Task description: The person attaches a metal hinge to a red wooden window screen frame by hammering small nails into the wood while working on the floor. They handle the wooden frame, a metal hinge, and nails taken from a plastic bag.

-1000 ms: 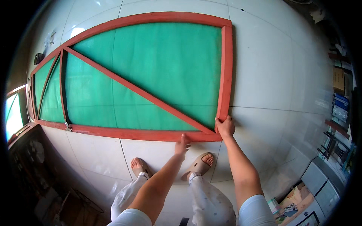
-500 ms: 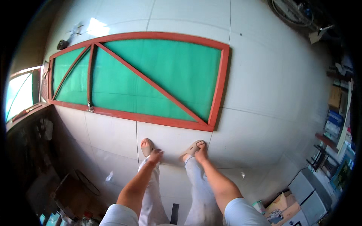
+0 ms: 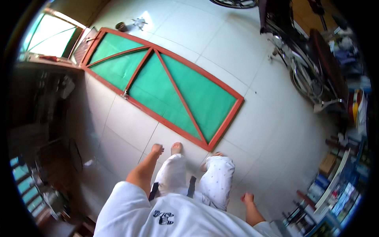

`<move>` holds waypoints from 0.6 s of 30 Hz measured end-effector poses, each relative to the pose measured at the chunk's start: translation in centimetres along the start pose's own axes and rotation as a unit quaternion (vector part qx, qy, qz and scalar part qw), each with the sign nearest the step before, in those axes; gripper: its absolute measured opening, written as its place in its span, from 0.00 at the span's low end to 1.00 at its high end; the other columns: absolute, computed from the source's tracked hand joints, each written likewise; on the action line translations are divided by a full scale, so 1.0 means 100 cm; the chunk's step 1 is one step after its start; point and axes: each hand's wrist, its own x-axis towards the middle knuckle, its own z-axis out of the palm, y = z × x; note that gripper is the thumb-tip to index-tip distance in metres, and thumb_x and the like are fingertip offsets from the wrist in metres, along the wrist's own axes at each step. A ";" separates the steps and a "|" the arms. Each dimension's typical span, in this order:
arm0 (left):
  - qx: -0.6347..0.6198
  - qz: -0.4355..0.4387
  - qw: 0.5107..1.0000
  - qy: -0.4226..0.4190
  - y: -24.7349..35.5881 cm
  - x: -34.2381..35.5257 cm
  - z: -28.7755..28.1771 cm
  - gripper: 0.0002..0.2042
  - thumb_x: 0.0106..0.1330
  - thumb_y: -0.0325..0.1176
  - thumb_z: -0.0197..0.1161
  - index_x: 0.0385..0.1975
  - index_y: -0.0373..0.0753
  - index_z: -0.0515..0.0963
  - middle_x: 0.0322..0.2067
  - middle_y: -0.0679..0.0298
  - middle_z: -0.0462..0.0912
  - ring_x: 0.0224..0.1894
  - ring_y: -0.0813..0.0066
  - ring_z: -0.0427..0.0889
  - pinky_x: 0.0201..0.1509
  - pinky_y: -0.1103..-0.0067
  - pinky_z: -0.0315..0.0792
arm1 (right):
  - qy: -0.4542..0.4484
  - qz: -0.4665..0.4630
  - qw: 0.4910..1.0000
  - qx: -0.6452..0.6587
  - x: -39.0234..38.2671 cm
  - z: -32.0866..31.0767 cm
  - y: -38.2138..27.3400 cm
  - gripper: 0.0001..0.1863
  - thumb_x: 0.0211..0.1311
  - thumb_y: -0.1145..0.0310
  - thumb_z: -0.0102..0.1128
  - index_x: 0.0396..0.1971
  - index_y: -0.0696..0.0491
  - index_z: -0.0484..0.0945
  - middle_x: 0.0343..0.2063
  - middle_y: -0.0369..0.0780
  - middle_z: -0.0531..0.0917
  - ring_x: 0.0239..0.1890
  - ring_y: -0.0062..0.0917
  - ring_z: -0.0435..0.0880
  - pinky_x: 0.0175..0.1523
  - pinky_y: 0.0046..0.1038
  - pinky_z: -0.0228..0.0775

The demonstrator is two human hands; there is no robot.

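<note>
A red wooden frame (image 3: 238,107) with green panels, diagonal braces and a metal latch (image 3: 125,94) lies flat on the tiled floor in front of my feet (image 3: 176,148). My left hand (image 3: 157,149) hangs beside my leg, short of the frame's near edge, its fingers loosely bent and apart, holding nothing visible. My right hand (image 3: 248,198) is lower, out beside my right leg and away from the frame, fingers loosely bent and open, with nothing visible in it.
A motorbike (image 3: 321,59) stands at the upper right. Cardboard boxes (image 3: 327,164) and piled items line the right side. A bright window (image 3: 47,33) with a sill is at upper left, above dark clutter. Small objects (image 3: 120,27) sit past the frame's far edge.
My hands have left the frame's near edge and corner and moved apart to my sides. The view has pulled back and turned, so the frame appears angled and the motorbike shows more.
</note>
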 end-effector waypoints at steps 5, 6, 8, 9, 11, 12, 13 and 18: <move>-0.016 0.101 0.993 -0.065 0.144 -0.050 0.067 0.13 0.63 0.37 0.53 0.42 0.36 0.74 0.34 0.59 0.82 0.33 0.70 0.80 0.33 0.74 0.74 | -0.095 0.028 0.983 0.156 0.039 -0.109 -0.027 0.11 0.60 0.71 0.48 0.37 0.61 0.75 0.26 0.48 0.79 0.25 0.35 0.80 0.24 0.32 0.71; -0.014 0.121 0.992 -0.040 0.162 -0.048 0.072 0.14 0.64 0.38 0.53 0.42 0.35 0.74 0.34 0.59 0.82 0.34 0.70 0.81 0.34 0.75 0.74 | -0.118 -0.001 0.985 0.122 0.058 -0.118 -0.061 0.12 0.60 0.70 0.48 0.37 0.61 0.75 0.27 0.48 0.79 0.26 0.35 0.80 0.25 0.33 0.72; 0.009 0.168 0.985 -0.047 0.222 -0.077 0.099 0.15 0.65 0.39 0.53 0.43 0.34 0.74 0.34 0.58 0.82 0.33 0.70 0.81 0.34 0.75 0.74 | -0.132 -0.047 0.989 0.054 0.089 -0.176 -0.121 0.13 0.59 0.68 0.49 0.36 0.61 0.76 0.29 0.47 0.80 0.29 0.36 0.80 0.28 0.35 0.73; 0.005 0.170 0.985 -0.039 0.236 -0.092 0.102 0.16 0.65 0.40 0.53 0.45 0.34 0.73 0.35 0.57 0.83 0.34 0.70 0.81 0.36 0.74 0.75 | -0.143 -0.068 0.987 0.020 0.100 -0.203 -0.154 0.13 0.59 0.67 0.49 0.36 0.61 0.76 0.30 0.47 0.80 0.30 0.36 0.81 0.29 0.36 0.74; -0.050 0.154 0.987 0.015 0.246 -0.117 0.115 0.17 0.64 0.42 0.54 0.41 0.33 0.75 0.31 0.57 0.83 0.31 0.70 0.82 0.34 0.74 0.75 | -0.135 -0.090 0.984 0.067 0.136 -0.249 -0.239 0.12 0.60 0.66 0.49 0.33 0.59 0.76 0.29 0.44 0.79 0.29 0.35 0.79 0.29 0.36 0.73; -0.045 0.159 0.986 0.023 0.252 -0.117 0.134 0.16 0.63 0.42 0.54 0.38 0.33 0.77 0.29 0.58 0.83 0.28 0.70 0.81 0.31 0.75 0.75 | -0.100 -0.106 0.976 0.160 0.189 -0.280 -0.301 0.10 0.60 0.66 0.48 0.30 0.57 0.75 0.27 0.42 0.78 0.27 0.32 0.78 0.27 0.36 0.72; -0.030 0.139 0.988 0.055 0.234 -0.124 0.126 0.16 0.63 0.42 0.55 0.34 0.33 0.78 0.26 0.58 0.83 0.26 0.71 0.81 0.29 0.76 0.74 | -0.079 -0.127 0.968 0.202 0.192 -0.272 -0.370 0.08 0.60 0.69 0.46 0.31 0.56 0.73 0.27 0.42 0.78 0.25 0.30 0.77 0.26 0.32 0.72; -0.032 -0.013 0.998 0.053 0.203 -0.197 0.154 0.14 0.61 0.39 0.54 0.29 0.33 0.79 0.26 0.58 0.83 0.25 0.71 0.81 0.24 0.75 0.73 | -0.098 -0.312 0.941 0.091 0.110 -0.256 -0.683 0.10 0.62 0.67 0.50 0.41 0.53 0.69 0.29 0.40 0.78 0.26 0.25 0.77 0.28 0.26 0.73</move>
